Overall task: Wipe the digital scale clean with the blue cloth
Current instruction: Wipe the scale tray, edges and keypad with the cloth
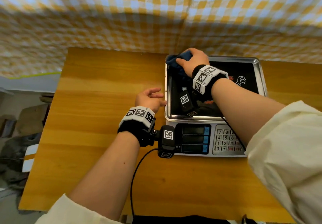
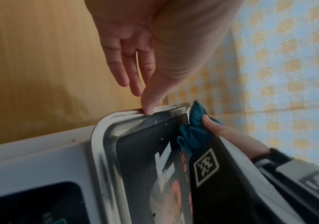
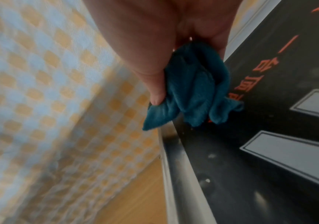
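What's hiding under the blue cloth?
The blue cloth, gripped by the right hand, sits on the far left corner of the scale's metal tray. Around it the tray shows black with orange print. The spot right beneath is covered, so it cannot be seen.

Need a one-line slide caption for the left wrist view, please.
Left hand steadies the digital scale by its tray rim while the right hand wipes the far corner with the blue cloth.

Right hand (image 1: 193, 59) hides most of blue cloth (image 1: 174, 61); forearm covers keypad (image 1: 226, 140) right side; displays (image 1: 193, 139) seemingly blank.
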